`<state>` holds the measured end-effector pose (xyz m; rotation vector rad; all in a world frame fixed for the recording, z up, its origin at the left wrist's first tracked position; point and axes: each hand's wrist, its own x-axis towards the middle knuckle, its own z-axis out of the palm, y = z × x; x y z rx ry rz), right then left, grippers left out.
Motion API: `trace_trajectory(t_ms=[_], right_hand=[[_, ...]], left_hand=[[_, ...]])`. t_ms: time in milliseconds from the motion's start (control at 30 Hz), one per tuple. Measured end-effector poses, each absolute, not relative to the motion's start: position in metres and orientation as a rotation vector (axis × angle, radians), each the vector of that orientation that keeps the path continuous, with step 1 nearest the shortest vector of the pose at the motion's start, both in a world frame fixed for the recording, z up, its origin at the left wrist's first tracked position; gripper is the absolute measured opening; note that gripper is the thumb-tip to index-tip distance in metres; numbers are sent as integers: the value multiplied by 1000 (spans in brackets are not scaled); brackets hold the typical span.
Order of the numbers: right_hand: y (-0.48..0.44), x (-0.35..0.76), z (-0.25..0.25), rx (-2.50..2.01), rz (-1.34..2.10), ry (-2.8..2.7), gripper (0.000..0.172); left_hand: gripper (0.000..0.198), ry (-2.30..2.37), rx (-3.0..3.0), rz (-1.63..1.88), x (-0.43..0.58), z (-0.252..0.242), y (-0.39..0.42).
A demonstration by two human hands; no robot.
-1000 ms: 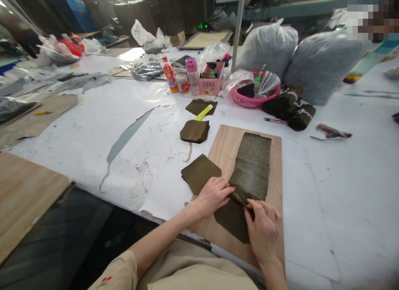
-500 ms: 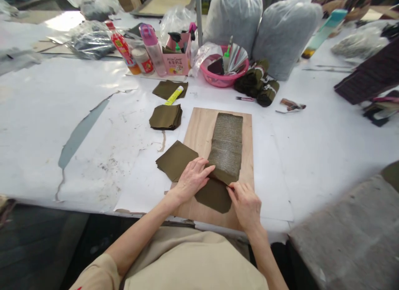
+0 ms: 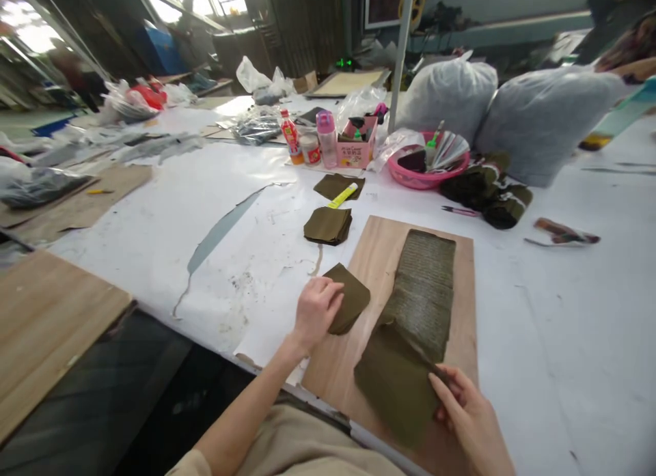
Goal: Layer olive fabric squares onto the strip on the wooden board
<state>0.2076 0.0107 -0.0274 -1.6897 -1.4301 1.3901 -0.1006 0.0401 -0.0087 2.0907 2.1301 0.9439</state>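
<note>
My right hand [image 3: 466, 411] pinches the right edge of an olive-brown fabric piece [image 3: 394, 380], whose near part is lifted and slightly blurred. Its far edge meets a greyish, ribbed-looking fabric strip [image 3: 428, 285] lying on a wooden board [image 3: 333, 373]. At the board's left side is a small stack of olive fabric pieces [image 3: 353, 298]. My left hand [image 3: 315, 312] has its fingers curled and closed on the left edge of that stack; how many layers they grip is hidden. Farther back lies another olive stack [image 3: 328, 225].
Beyond the board stand a pink basin [image 3: 428, 179], a pink box [image 3: 354, 154], bottles and a jar. A yellow glue-stick-like tube [image 3: 342, 196] rests on fabric. Small snips [image 3: 461, 211] and dark rolled bundles [image 3: 505, 206] lie at back right, before large filled plastic bags [image 3: 548, 117].
My left hand has left the fabric on the board and moved to the stack at its left. My right hand has raised the near part of its fabric piece. The view has turned left and up.
</note>
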Motion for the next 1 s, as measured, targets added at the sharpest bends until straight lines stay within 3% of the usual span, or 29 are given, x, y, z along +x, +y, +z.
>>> trace_trajectory(t_ms=[100,233,300,600,767,933,1000], right_hand=[[9,213,-36,-1827,1125,-1609,54],[4,216,-44,-1871,665,-1882,54],[2,216,-45,-1828,526,-1944,57],[5,212,-28,-1804,147,-1951,59],[8,171,-2,-1564,652,-1795,38],[12,95,14,-1175,1286,-1684,83],[14,78,12,-1131,1448,-1449,79]], left_hand=[[28,2419,1987,783,-130,-17,40],[10,2454,1913,710,-148,-27,35],[4,2442,1896,765,-149,-29,33],[12,2107,1640,1193,-145,-3,27],[18,1767,1241,1310,-113,28,15],[19,1482,1133,1277,-70,39,9],[21,1341,1085,1260,-61,38,11]])
